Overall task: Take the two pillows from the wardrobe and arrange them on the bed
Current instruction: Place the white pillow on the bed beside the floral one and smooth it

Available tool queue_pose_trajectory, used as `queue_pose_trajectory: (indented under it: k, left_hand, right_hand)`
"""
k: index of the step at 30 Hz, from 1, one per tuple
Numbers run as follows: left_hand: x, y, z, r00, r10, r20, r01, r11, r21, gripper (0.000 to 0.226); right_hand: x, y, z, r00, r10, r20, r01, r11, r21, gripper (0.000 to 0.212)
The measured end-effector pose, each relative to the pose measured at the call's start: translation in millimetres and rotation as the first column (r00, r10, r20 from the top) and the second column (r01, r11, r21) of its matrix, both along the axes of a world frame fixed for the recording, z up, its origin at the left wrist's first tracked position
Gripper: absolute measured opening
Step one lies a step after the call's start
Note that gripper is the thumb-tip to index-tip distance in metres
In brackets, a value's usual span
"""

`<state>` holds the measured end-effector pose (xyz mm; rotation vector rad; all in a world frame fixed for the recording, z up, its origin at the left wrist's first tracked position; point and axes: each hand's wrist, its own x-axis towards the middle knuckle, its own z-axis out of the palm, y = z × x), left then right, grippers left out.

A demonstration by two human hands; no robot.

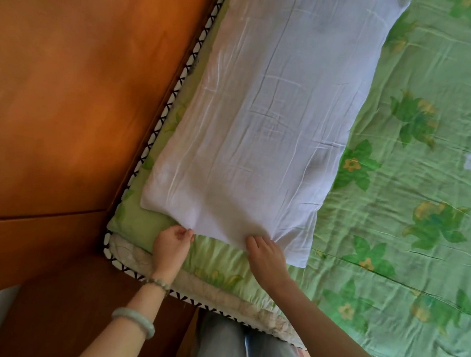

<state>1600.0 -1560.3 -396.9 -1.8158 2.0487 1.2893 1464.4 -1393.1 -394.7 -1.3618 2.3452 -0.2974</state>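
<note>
A long white pillow (264,119) lies on the bed (407,214), along the wooden headboard (70,87), on a green floral sheet. My left hand (170,247) pinches the pillowcase's near edge toward its left corner. My right hand (265,257) grips the same near edge further right, where the cloth bunches around its fingers. Only this one pillow is in view. A second pillow does not appear.
The mattress edge (176,93) with black-and-white trim runs beside the headboard and across the near corner. A wooden bed frame (59,292) sits at lower left. My legs in grey trousers (234,344) stand against the bed's near side.
</note>
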Motion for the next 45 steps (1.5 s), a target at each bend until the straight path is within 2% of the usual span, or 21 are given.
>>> queue_pose_trajectory:
  k: [2,4,5,7,9,11,14,16,18,20,22,24,25,27,30,32,34,37,41,43,45]
  left_hand:
    - [-4,-1,12,0.979,-0.19,0.07,0.199,0.969,-0.147,0.028]
    - [-7,-7,28,0.942,-0.319,0.101,0.334,0.877,-0.344,0.032]
    - [-9,-10,36,0.912,-0.397,0.102,0.396,0.793,-0.462,0.034]
    - [-17,-13,42,0.797,-0.597,0.095,0.506,0.574,-0.644,0.028]
    - [-40,-16,40,0.687,-0.71,0.155,0.598,0.43,-0.676,0.032]
    - [-61,-19,30,0.618,-0.748,0.241,0.688,0.367,-0.626,0.044]
    - [-67,-36,3,0.521,-0.768,0.372,0.819,0.327,-0.471,0.06]
    - [-52,-56,-17,0.462,-0.763,0.452,0.869,0.288,-0.403,0.07]
    - [-35,-74,-32,0.445,-0.745,0.498,0.886,0.282,-0.369,0.075]
    - [-23,-87,-35,0.475,-0.72,0.507,0.876,0.327,-0.356,0.075]
    - [-17,-94,-27,0.538,-0.68,0.498,0.84,0.385,-0.381,0.072]
    - [-22,-97,-14,0.61,-0.646,0.459,0.788,0.434,-0.436,0.07]
    - [-33,-98,-5,0.63,-0.647,0.429,0.767,0.433,-0.473,0.069]
    - [-73,-97,9,0.617,-0.698,0.365,0.748,0.375,-0.547,0.067]
    - [-145,-91,18,0.539,-0.775,0.331,0.737,0.244,-0.63,0.063]
    - [-182,-89,13,0.498,-0.782,0.375,0.747,0.168,-0.643,0.06]
    - [-200,-95,0,0.477,-0.773,0.418,0.774,0.144,-0.617,0.059]
    - [-191,-118,-29,0.422,-0.774,0.473,0.836,0.13,-0.533,0.065]
    - [-174,-150,-45,0.408,-0.752,0.518,0.87,0.148,-0.471,0.07]
    - [-172,-161,-39,0.413,-0.739,0.532,0.872,0.153,-0.465,0.071]
    - [-175,-170,-26,0.499,-0.691,0.523,0.833,0.216,-0.509,0.07]
  right_hand:
    - [-2,-10,10,0.999,-0.034,0.038,0.034,0.999,-0.011,0.036]
    - [-6,-21,23,0.996,-0.07,0.059,0.076,0.992,-0.103,0.021]
    - [-8,-27,28,0.995,-0.085,0.041,0.091,0.981,-0.171,0.016]
    - [-12,-41,32,0.99,-0.134,-0.034,0.117,0.945,-0.304,0.023]
    - [-17,-59,27,0.982,-0.151,-0.11,0.109,0.942,-0.318,0.037]
    - [-19,-74,14,0.982,-0.122,-0.147,0.08,0.961,-0.264,0.045]
    - [-27,-68,-18,0.984,-0.066,-0.163,0.035,0.982,-0.186,0.048]
    - [-38,-45,-41,0.98,-0.085,-0.18,0.064,0.991,-0.12,0.052]
    - [-49,-14,-55,0.97,-0.133,-0.202,0.13,0.991,-0.028,0.055]
    - [-58,15,-59,0.951,-0.216,-0.222,0.232,0.971,0.048,0.056]
    - [-66,37,-51,0.904,-0.379,-0.196,0.399,0.914,0.077,0.057]
    - [-75,43,-31,0.842,-0.522,-0.132,0.532,0.845,0.055,0.059]
    - [-80,36,-21,0.833,-0.543,-0.108,0.546,0.838,0.006,0.059]
    - [-93,1,-1,0.858,-0.505,-0.094,0.494,0.862,-0.116,0.058]
    - [-107,-75,13,0.905,-0.399,-0.149,0.356,0.901,-0.249,0.058]
    - [-112,-114,7,0.925,-0.297,-0.236,0.241,0.94,-0.24,0.058]
    - [-122,-127,-9,0.933,-0.211,-0.291,0.162,0.97,-0.182,0.055]
    - [-148,-106,-37,0.944,-0.168,-0.284,0.157,0.986,-0.06,0.056]
    - [-178,-54,-53,0.913,-0.248,-0.323,0.282,0.957,0.063,0.058]
    - [-190,-30,-48,0.887,-0.356,-0.293,0.408,0.902,0.139,0.059]
    - [-203,-19,-34,0.82,-0.501,-0.277,0.551,0.823,0.141,0.06]
